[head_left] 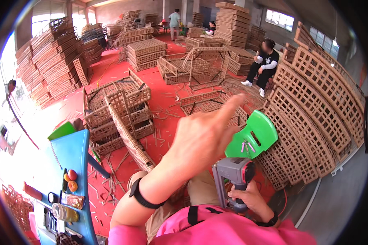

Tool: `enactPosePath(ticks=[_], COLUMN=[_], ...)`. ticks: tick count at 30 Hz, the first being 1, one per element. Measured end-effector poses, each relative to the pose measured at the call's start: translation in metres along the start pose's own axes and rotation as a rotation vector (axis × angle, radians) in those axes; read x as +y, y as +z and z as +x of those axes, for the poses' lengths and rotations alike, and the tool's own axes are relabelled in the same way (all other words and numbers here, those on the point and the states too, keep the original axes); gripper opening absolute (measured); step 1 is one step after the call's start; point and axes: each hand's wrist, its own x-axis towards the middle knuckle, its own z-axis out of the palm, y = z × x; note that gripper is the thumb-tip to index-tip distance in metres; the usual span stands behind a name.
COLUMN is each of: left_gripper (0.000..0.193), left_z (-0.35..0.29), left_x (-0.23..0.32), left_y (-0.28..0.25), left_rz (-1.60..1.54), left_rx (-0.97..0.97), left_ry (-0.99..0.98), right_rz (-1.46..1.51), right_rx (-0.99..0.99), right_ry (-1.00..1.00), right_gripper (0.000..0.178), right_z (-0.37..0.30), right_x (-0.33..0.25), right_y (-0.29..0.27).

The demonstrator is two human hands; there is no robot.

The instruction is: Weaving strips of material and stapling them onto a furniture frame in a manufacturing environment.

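Observation:
My left hand is raised in front of me, with a black band on its wrist. Its index finger stretches out toward the far right, the other fingers are partly hidden, and nothing shows in it. In my right hand, low at the right, the fingers wrap round the handle of a grey and black staple gun. Just beyond the gun stands a green plastic chair, with pink-handled pliers lying on its seat. A long woven strip-lattice piece slants from my legs toward a stack of lattice crates.
A blue table at the left bears fruit, a jar and small items. Tall lattice panels lean at the right. A person sits beyond them. Crate stacks and scattered strips cover parts of the red floor.

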Motion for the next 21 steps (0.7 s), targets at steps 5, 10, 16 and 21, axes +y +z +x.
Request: enactPosePath(ticks=[5, 10, 16, 21], left_gripper=[0.061, 0.045, 0.02, 0.051], left_z=[-0.014, -0.05, -0.159, -0.25], left_x=[-0.008, -0.061, -0.091, -0.06], left_y=[0.012, -0.012, -0.024, 0.008], left_rz=[0.062, -0.026, -0.284, -0.046], left_rx=[-0.067, 0.138, 0.489, 0.437], left_ry=[-0.043, -0.243, -0.791, -0.76], right_rz=[-0.015, -0.067, 0.011, -0.047], right_rx=[0.02, 0.129, -0.072, -0.186], right_ry=[-0.026, 0.011, 0.031, 0.1], right_gripper=[0.03, 0.015, 0.04, 0.045], right_z=[-0.009, 0.002, 0.024, 0.026], right_x=[0.0, -0.019, -0.038, -0.057], right_y=[-0.006, -0.001, -0.001, 0.021])
